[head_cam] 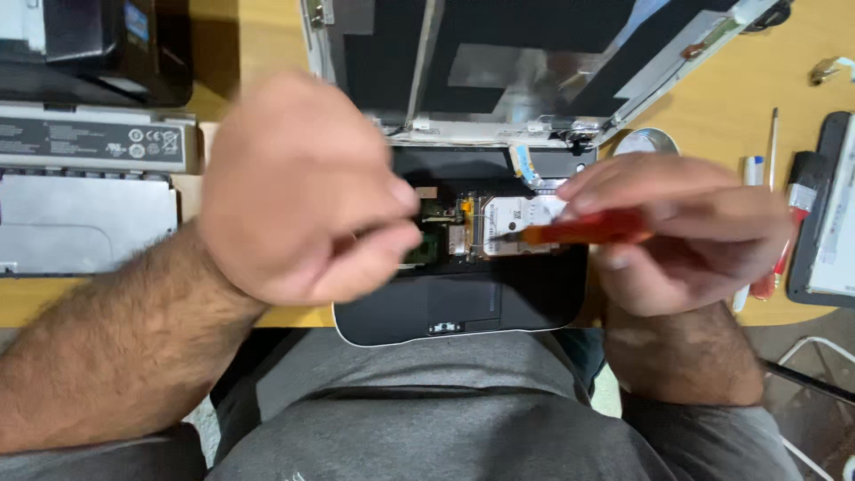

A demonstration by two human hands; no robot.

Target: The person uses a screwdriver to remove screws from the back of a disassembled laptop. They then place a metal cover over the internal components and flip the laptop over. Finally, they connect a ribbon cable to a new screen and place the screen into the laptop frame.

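A small opened laptop (463, 307) lies at the table's front edge, its keyboard cover off and its green circuit board (438, 233) and a white-labelled drive (517, 223) exposed. My right hand (686, 236) grips an orange-handled screwdriver (583, 232), its tip resting on the drive's left side. My left hand (303, 191) hovers over the left part of the laptop with fingers curled; its fingertips touch the board area, and I cannot tell if they pinch anything. The laptop's screen lid (499, 62) stands tilted back, its rear panel stripped.
Another dismantled laptop base (85, 205) and a dark device (89, 49) sit at the left. At the right lie a brush with a red handle (797, 209), a white pen (753, 169), a thin stick, a clipboard (833, 223) and a small round metal dish (648, 141).
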